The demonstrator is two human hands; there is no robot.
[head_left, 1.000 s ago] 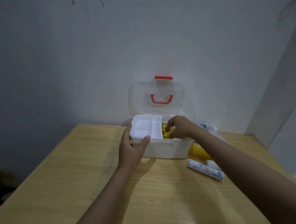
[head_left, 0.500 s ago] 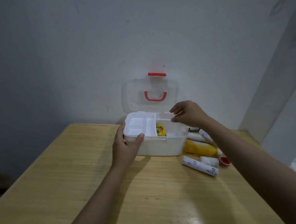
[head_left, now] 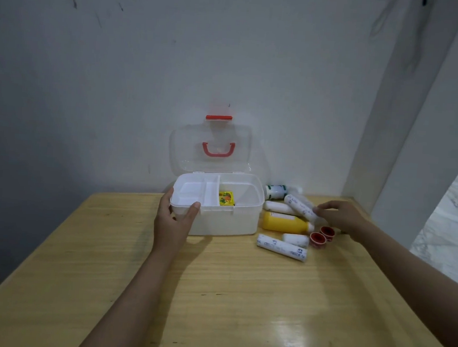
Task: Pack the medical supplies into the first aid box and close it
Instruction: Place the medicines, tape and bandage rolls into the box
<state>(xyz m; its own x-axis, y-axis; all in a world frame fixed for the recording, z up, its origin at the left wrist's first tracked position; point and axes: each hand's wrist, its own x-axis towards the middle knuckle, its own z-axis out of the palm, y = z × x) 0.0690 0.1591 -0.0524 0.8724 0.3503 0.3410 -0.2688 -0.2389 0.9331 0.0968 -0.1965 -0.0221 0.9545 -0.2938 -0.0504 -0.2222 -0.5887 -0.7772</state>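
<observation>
Holding box (head_left: pixel 227 222), left grip (head_left: pixel 174 221); right (head_left: pixel 340 217) touches roll (head_left: pixel 300 207).

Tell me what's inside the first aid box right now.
The box holds a white divided tray on its left side, with nothing visible in it, and one small yellow packet beside it. Whatever lies under the tray is hidden.

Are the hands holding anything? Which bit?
The left hand grips the first aid box by its front left corner, thumb on the rim. The right hand touches the end of a bandage roll with its fingertips, not yet gripping it.
</observation>
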